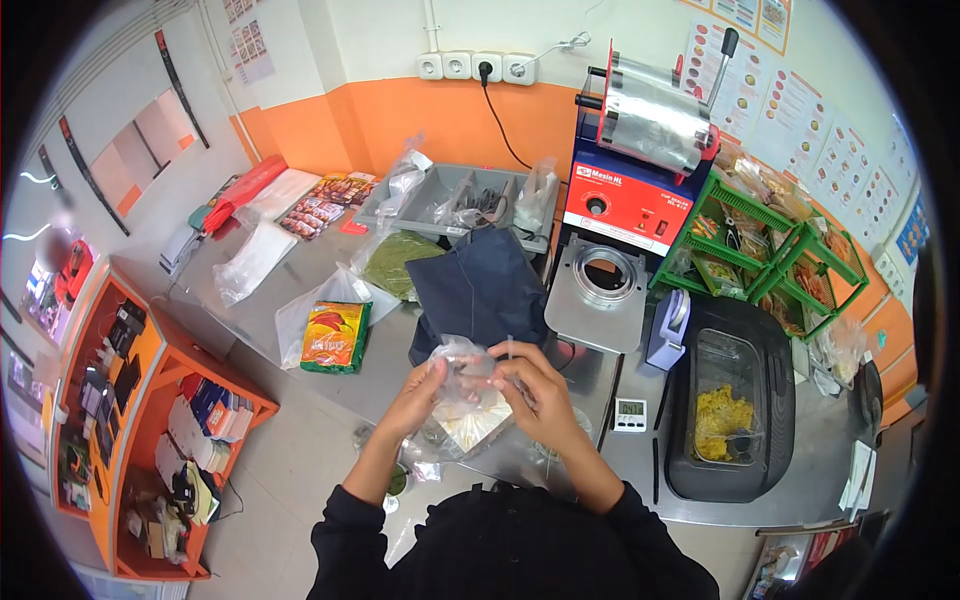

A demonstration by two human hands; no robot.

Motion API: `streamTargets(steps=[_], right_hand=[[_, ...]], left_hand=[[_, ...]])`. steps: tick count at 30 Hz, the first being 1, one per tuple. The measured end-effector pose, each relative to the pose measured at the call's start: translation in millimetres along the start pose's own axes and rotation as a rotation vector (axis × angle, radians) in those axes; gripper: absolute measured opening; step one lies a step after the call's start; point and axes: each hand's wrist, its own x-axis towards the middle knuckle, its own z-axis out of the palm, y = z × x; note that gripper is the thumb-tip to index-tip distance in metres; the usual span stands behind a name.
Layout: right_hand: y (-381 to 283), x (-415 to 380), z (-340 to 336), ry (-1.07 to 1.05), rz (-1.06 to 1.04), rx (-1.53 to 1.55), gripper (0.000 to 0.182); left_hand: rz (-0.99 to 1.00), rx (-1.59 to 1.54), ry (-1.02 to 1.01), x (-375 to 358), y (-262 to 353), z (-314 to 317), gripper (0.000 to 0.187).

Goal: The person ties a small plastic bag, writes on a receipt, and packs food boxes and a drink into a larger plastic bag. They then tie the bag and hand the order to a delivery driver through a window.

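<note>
A clear plastic bag point(463, 372) is stretched between my two hands at the front edge of the steel counter. The fingers of my left hand point(413, 398) are closed on its left side, and my right hand point(541, 393) pinches its upper right side. Just under the bag shows a white and yellowish flat piece point(474, 424), partly covered by the plastic. Directly beyond my hands lies a dark blue cloth bag point(480, 285). Left of it is an orange and green packet point(336, 336) on a white plastic bag.
A cup-sealing machine point(630, 195) stands at the back right. Further right are green baskets point(740, 240), a tape dispenser point(668, 330), a small timer point(630, 414) and a black container point(730, 480) with yellow food. A grey divided tray point(435, 190) sits at the back, an orange shelf point(165, 400) at left.
</note>
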Motion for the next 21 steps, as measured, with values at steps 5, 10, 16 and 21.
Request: streamTargets(steps=[5,10,16,21], right_hand=[[-6.9,-9.6,-3.0,-0.097,-0.090,-0.066,0.010],[-1.4,-11.7,0.7,-0.317,0.033,-0.180,0.011],[8.9,-15.9,6.9,-0.491,0.007,-0.288,0.011],[5.4,-10.8,5.2,-0.518,-0.037,-0.216,0.012]], left_hand=[[0.048,-0.129,0.017,-1.0,-1.7,-3.0,0.052],[0.119,-0.321,-0.245,-4.6,-8.8,-31.2,0.048],[0.029,0.063,-0.074,-11.1,-9.1,-31.6,0.043],[0.146,0.239,0.012,-7.1,-16.9,-11.0,0.042]])
